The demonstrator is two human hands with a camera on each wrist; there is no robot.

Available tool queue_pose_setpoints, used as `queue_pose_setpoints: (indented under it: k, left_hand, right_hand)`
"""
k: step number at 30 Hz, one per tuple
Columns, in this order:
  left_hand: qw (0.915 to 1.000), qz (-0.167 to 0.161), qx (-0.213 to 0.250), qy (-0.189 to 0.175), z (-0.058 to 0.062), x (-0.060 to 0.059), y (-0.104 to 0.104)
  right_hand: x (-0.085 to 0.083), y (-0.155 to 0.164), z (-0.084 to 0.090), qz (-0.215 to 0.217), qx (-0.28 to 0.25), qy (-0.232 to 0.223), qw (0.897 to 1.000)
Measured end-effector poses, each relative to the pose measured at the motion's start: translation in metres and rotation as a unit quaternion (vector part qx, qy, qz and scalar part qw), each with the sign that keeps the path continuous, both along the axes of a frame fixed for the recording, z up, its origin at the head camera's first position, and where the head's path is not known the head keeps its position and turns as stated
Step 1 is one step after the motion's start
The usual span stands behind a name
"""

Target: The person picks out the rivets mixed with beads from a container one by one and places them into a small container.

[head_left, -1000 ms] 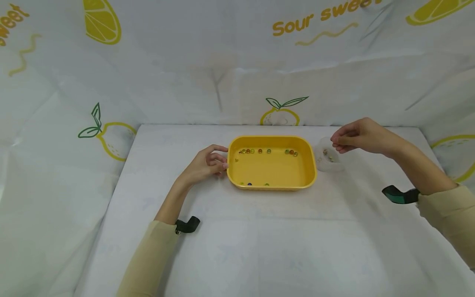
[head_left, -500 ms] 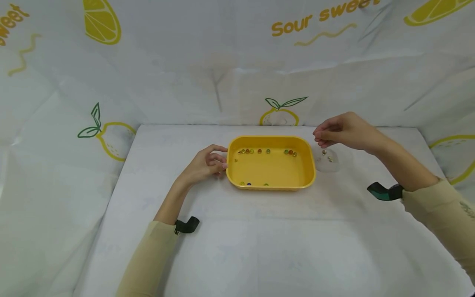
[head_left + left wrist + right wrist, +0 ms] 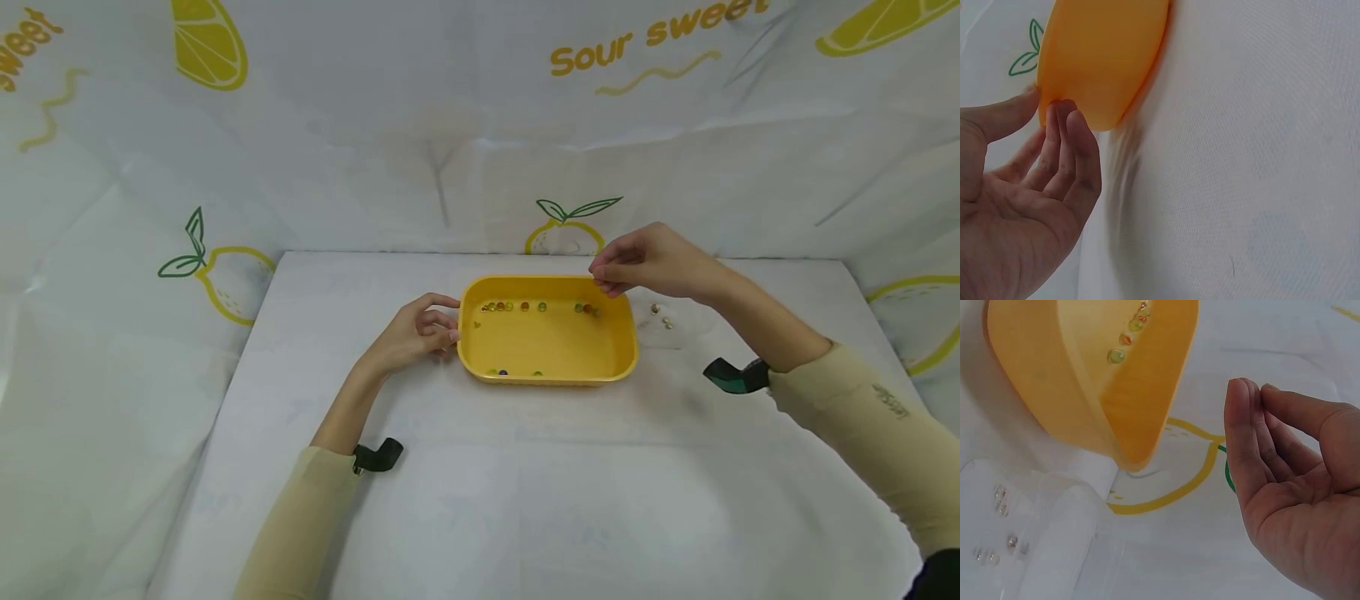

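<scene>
Marbles (image 3: pixel 542 307) near twelve o'clock in the yellow tray (image 3: pixel 555 343) look hard, likely slippery, best pinched mid-sphere. The right hand (image 3: pixel 652 261) presses its grip together, contents hidden; the left hand (image 3: pixel 408 333) pinches the tray's nine-o'clock end.

The backdrop (image 3: pixel 360 158) reads "Sour sweet" (image 3: pixel 657 34) and, at left, "sweet" (image 3: pixel 28 48); print (image 3: pixel 890 402) on the right sleeve (image 3: pixel 847 425) seems illegible.
</scene>
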State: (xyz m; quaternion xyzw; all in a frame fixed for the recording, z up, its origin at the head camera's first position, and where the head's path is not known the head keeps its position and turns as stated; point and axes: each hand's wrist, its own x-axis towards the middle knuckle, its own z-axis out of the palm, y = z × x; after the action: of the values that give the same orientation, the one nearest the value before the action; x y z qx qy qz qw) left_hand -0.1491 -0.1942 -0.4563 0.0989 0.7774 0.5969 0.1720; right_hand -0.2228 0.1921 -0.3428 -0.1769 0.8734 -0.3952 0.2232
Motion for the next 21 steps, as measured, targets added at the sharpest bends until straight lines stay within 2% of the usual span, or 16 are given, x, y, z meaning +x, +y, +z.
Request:
queue_pose_setpoints:
  k: [13, 21]
  left_hand:
    - [1.0000, 0.000, -0.003, -0.002, -0.001, -0.001, -0.001]
    - [1.0000, 0.000, -0.006, -0.003, -0.001, -0.002, 0.000]
  right_hand:
    - [-0.005, -0.036, -0.005, 0.023, -0.025, -0.018, 0.999]
    - [-0.012, -0.061, -0.010, 0.057, -0.038, -0.038, 0.997]
